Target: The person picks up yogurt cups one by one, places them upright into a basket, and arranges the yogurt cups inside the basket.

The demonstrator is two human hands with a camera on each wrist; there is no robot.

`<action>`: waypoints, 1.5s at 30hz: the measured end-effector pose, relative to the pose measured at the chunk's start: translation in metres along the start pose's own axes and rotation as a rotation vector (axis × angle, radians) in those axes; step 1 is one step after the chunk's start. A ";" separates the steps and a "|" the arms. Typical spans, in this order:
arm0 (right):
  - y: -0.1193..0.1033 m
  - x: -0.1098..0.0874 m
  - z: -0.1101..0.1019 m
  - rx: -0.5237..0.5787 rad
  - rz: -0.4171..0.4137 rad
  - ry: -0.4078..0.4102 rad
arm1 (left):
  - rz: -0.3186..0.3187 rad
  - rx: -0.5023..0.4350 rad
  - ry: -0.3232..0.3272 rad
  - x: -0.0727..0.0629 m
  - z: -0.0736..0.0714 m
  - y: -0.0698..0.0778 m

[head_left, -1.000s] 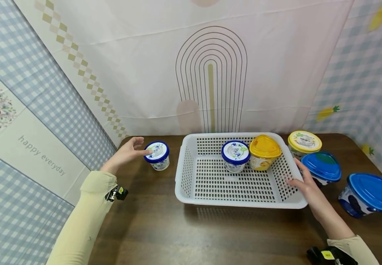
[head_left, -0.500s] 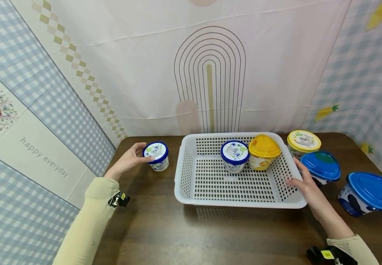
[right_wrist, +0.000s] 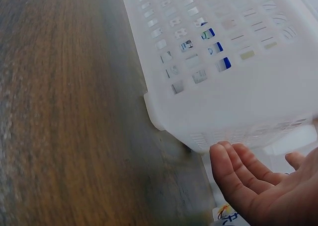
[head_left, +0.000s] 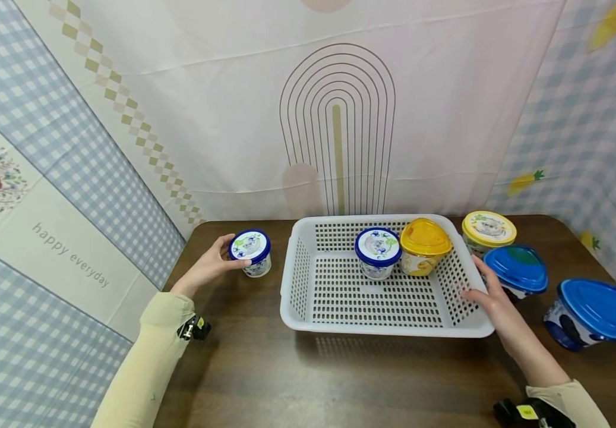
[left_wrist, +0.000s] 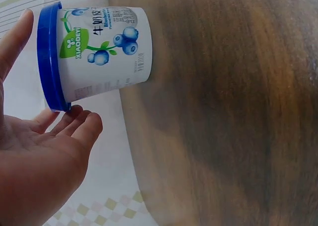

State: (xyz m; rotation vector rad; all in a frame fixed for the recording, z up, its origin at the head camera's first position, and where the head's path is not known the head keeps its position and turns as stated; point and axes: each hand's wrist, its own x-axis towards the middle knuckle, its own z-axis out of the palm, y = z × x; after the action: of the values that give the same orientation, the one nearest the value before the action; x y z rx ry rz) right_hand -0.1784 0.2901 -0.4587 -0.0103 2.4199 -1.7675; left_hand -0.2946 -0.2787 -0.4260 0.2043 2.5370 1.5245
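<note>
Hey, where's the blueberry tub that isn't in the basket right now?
In the head view, the blueberry tub sits near the table's far-left corner, left of the white basket, with the left hand at its lid.

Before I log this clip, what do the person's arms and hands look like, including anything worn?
The left sleeve and right sleeve are pale yellow. The left wrist device and right wrist device are black with yellow patches. The left hand and right hand wear no gloves.
</note>
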 end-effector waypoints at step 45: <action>0.002 0.001 0.001 0.026 -0.001 0.000 | -0.012 0.040 0.081 0.007 0.009 -0.011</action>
State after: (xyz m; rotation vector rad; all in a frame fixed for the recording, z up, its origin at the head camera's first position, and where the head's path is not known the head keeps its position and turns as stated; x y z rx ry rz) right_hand -0.1790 0.2899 -0.4609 -0.0089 2.3970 -1.7997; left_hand -0.3002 -0.2751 -0.4406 0.1347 2.6272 1.5081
